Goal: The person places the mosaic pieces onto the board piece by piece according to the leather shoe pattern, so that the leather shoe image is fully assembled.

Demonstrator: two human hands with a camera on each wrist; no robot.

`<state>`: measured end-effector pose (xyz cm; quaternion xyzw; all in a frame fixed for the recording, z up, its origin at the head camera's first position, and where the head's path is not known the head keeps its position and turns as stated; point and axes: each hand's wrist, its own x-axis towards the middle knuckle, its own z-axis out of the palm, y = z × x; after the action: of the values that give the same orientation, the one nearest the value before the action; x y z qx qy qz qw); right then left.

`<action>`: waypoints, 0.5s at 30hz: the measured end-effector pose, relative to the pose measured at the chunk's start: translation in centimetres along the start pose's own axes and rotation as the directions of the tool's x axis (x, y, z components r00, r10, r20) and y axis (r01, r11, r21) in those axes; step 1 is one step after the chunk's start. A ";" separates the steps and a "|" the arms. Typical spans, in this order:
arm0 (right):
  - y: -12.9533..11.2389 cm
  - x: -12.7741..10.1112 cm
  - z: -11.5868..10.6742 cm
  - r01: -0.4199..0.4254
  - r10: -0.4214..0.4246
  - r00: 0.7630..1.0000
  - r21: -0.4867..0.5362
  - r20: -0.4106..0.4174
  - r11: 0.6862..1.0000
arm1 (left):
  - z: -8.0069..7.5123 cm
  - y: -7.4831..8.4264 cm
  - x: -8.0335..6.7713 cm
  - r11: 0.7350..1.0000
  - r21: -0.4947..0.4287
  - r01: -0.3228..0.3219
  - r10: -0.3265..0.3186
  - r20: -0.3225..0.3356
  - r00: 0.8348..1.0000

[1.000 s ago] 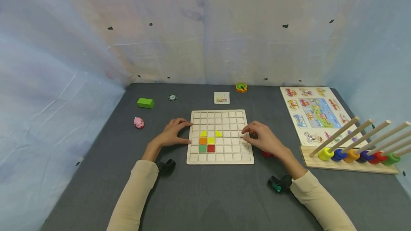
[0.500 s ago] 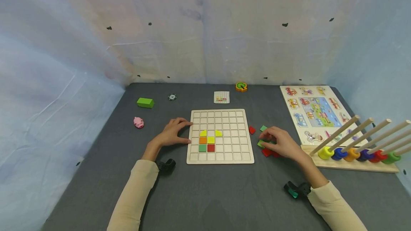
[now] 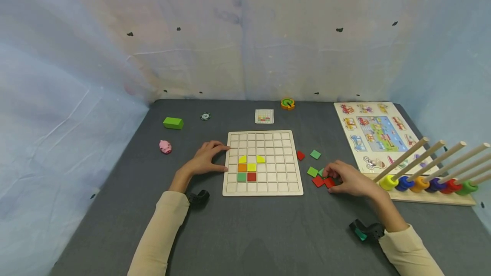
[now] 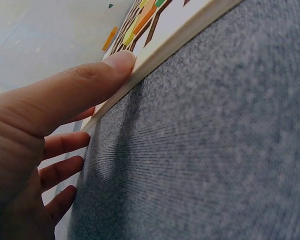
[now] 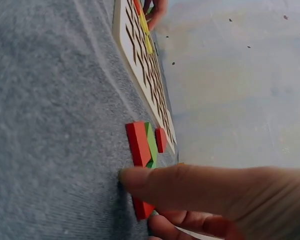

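Note:
A pale wooden grid board (image 3: 263,185) lies in the middle of the grey table, with yellow, orange, green and red tiles (image 3: 247,168) set in its left half. My left hand (image 3: 205,161) rests flat beside the board; in the left wrist view its thumb (image 4: 90,82) presses against the board's edge (image 4: 155,52). Right of the board lie loose tiles: red (image 3: 301,155), green (image 3: 316,154), green (image 3: 312,171) and red (image 3: 318,181). My right hand (image 3: 345,178) curls over them and pinches a red tile (image 3: 329,182) against the table; the right wrist view shows the thumb (image 5: 190,182) over that red tile (image 5: 141,207).
At the back stand a green block (image 3: 173,122), a pink pig (image 3: 166,146), a poker chip (image 3: 205,116), a pattern card (image 3: 264,116) and an orange ring (image 3: 288,104). A vehicle puzzle (image 3: 377,133) and a peg rack with coloured rings (image 3: 422,184) fill the right side.
My right hand left the board's right edge and moved right and nearer to me, onto the loose tiles, where it now pinches a red one. The left hand stayed put.

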<state>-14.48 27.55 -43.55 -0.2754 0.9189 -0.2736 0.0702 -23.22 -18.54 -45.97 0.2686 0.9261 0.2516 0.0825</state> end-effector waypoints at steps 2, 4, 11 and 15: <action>0.0 -0.1 -0.1 0.001 -0.001 1.000 0.011 0.020 1.000 | 0.1 -0.1 0.0 1.000 0.003 -0.007 0.007 -0.004 1.000; 0.1 -0.1 -0.3 0.000 -0.001 1.000 0.023 0.031 1.000 | 0.1 -0.2 0.0 1.000 0.007 -0.013 0.013 -0.007 1.000; 0.1 0.0 -0.5 -0.052 0.050 0.998 0.041 0.040 0.998 | 0.1 0.0 0.0 1.000 0.003 -0.008 0.008 -0.015 1.000; 0.1 0.0 -0.6 -0.075 0.073 0.996 0.033 0.040 0.997 | 0.0 0.2 -0.1 1.000 -0.005 0.003 -0.003 -0.009 1.000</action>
<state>-14.70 27.96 -43.08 -0.2452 0.9220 -0.2813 0.1029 -23.08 -18.43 -45.86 0.2658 0.9263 0.2549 0.0795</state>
